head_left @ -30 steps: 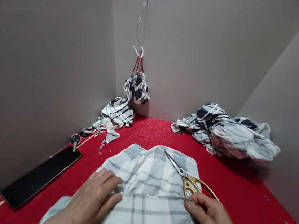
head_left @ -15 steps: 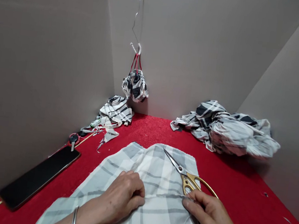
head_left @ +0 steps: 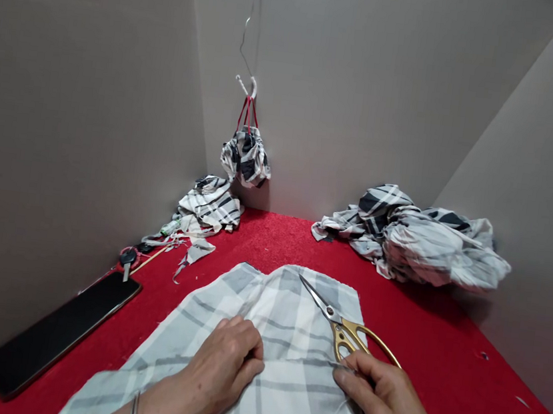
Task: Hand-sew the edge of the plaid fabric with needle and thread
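Under both hands, a checked cloth [head_left: 289,309] lies spread on a red table [head_left: 461,344]. The left hand [head_left: 221,368] has its fingers curled together on the cloth. The right hand [head_left: 379,397] has its fingers together on a fold, just below scissors [head_left: 337,325] lying on the cloth.

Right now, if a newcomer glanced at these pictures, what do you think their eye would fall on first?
The bright red covering of the work surface would likely stand out first, with a grey-and-white plaid cloth spread across it in the foreground. Gold-handled scissors lie on that cloth beside the right hand, while the left hand rests on the cloth nearby. Further back, a plaid bundle hangs against the far wall.
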